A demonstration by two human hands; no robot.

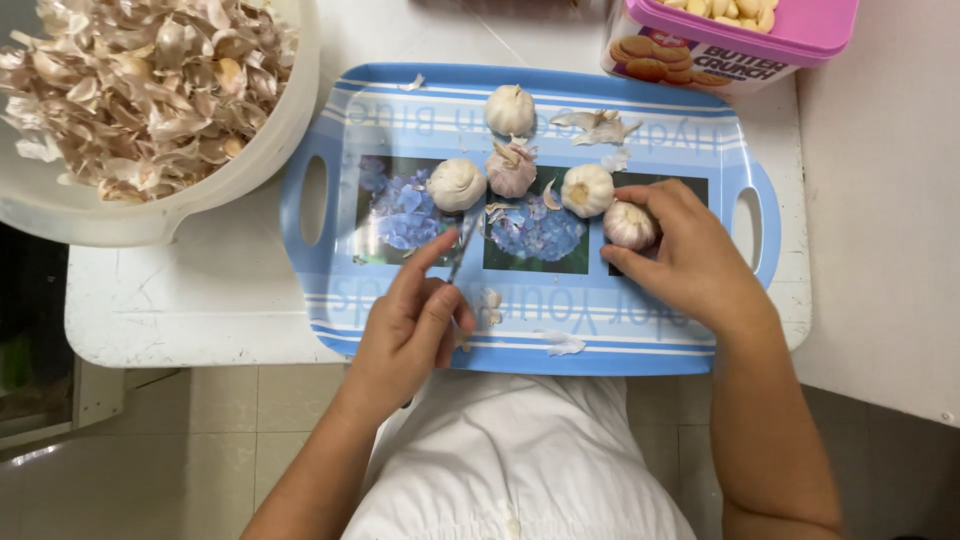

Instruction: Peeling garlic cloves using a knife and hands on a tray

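garlic bulb (629, 225): whole, papery white skin tinged purple, at tray's right end | right hand (690, 260): fingers clasped round it | left hand (410, 325): grips small knife (462, 245), blade toward other bulbs (512, 168) | blue flowered tray (400, 100) on white surface (200, 300) | bowl of peels (150, 90) upper left

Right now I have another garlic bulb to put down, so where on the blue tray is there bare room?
The tray is bare at its left end, between the left handle slot and the left hand with its knife. The top right corner is also open. The middle is crowded with garlic bulbs and peel; the right hand grips one bulb.
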